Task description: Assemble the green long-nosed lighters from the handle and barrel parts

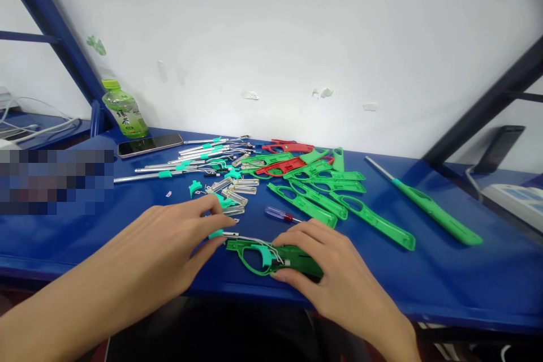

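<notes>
I log left hand (182, 240) pinching teal collar (216, 233), right hand (328, 257) gripping green half-shell (303, 261), trigger (267, 255) seemingly in, shell uncovered.

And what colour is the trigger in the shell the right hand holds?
Turquoise; the trigger shows best in the head view, the only one.
</notes>
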A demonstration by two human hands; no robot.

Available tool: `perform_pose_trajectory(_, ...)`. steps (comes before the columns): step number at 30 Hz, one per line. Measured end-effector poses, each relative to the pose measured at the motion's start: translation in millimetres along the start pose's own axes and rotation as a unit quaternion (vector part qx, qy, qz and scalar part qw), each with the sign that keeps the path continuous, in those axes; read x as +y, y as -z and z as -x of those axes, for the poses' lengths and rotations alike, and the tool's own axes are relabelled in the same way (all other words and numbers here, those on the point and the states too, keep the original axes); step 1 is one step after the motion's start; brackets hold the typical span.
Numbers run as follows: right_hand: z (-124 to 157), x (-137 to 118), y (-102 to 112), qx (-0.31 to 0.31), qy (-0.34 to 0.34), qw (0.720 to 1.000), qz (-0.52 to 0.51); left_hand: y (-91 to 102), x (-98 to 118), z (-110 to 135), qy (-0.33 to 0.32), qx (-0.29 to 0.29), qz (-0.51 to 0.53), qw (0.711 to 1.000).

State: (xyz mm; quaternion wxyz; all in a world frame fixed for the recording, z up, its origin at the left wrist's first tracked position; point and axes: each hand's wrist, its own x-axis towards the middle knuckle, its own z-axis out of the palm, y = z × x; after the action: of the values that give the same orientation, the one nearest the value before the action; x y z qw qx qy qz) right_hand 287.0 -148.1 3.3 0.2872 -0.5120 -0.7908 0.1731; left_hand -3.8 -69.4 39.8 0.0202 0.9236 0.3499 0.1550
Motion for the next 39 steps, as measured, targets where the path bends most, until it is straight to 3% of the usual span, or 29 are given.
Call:
perform_pose_trajectory(3, 0, 0, 0, -0.002, 0.002, 1.000, -0.001, -7.4, -9, 2, 0.002, -0.047, -0.019, 0.999)
perform_pose_trajectory(9, -1, 1, -1, -0.003, 0.002, 1.000, -0.003, -17.4, -12, 1, 0.016, -0.089, -0.045, 0.995)
perform_pose_trajectory(18, 0, 1, -2, 0.000, -0.007, 1.000, -0.012, -13.9, -9, 7, 0.019, -0.072, -0.073, 0.995)
perform_pose_trajectory(25, 0, 2, -2, 0.000, -0.017, 1.000, -0.011, -15.3, -10, 14, 0.012, -0.085, -0.030, 0.996)
perform_pose_trajectory(39, -2, -1, -1, -0.006, -0.025, 1.000, -0.016, -10.6, -6, 6, -0.019, -0.069, -0.010, 0.997)
